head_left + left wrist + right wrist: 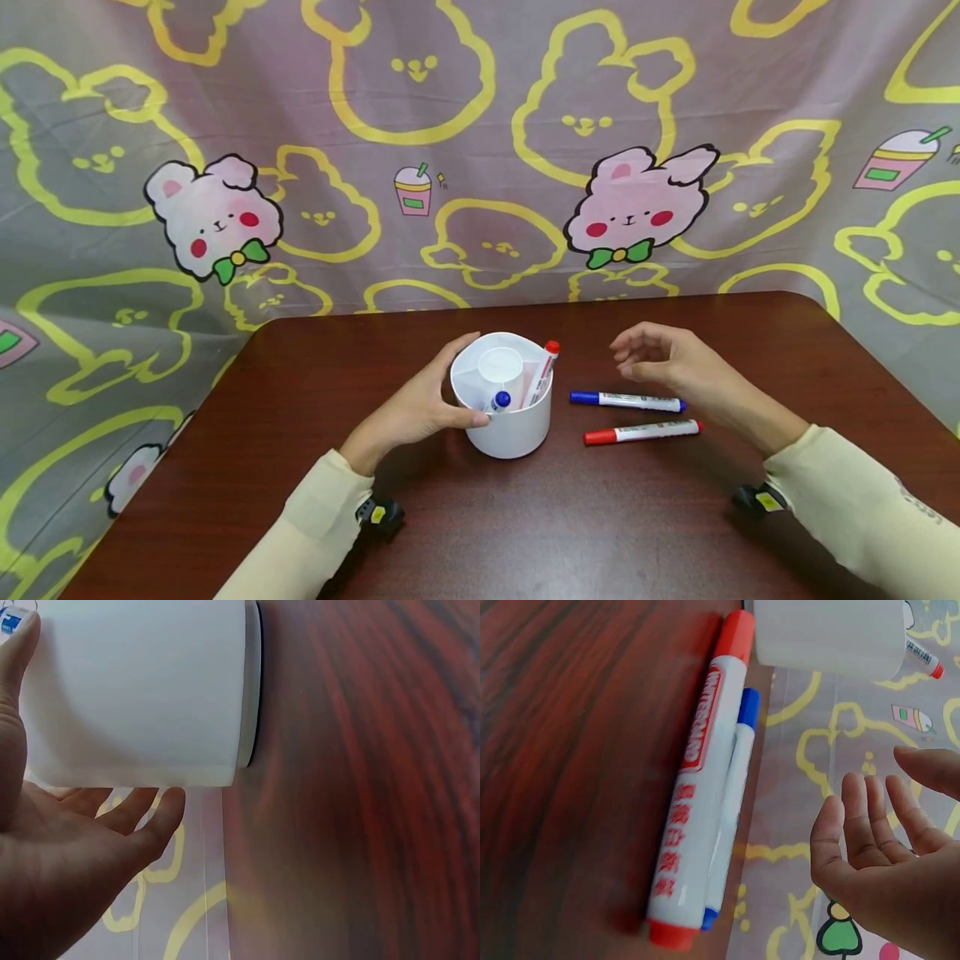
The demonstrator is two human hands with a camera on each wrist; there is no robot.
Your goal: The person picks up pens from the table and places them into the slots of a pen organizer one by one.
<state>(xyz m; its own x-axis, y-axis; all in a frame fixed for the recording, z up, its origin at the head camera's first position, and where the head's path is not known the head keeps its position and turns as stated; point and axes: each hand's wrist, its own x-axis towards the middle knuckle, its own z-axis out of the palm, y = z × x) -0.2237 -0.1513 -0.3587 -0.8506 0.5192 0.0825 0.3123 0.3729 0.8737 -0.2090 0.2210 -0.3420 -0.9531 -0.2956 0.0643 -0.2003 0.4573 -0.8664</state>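
A white round pen holder (510, 437) with inner compartments stands on the table. My left hand (416, 408) holds it from the left, thumb over the front rim and fingers round the far side. Inside it lean a red-capped whiteboard marker (542, 375) and a blue-capped marker (501, 402). My right hand (663, 358) is in the air to the right, fingers loosely bent and nothing in them. Nearest to it lies a blue whiteboard marker (630, 402) on the table, with a red whiteboard marker (645, 432) in front, both capped and roughly side by side.
The dark brown wooden table (525, 533) has rounded far corners. Behind its back edge hangs a grey curtain (480, 167) printed with yellow outlines and cartoon rabbits. A small black wrist device (381, 515) is strapped at the left sleeve, another wrist device (759, 500) at the right.
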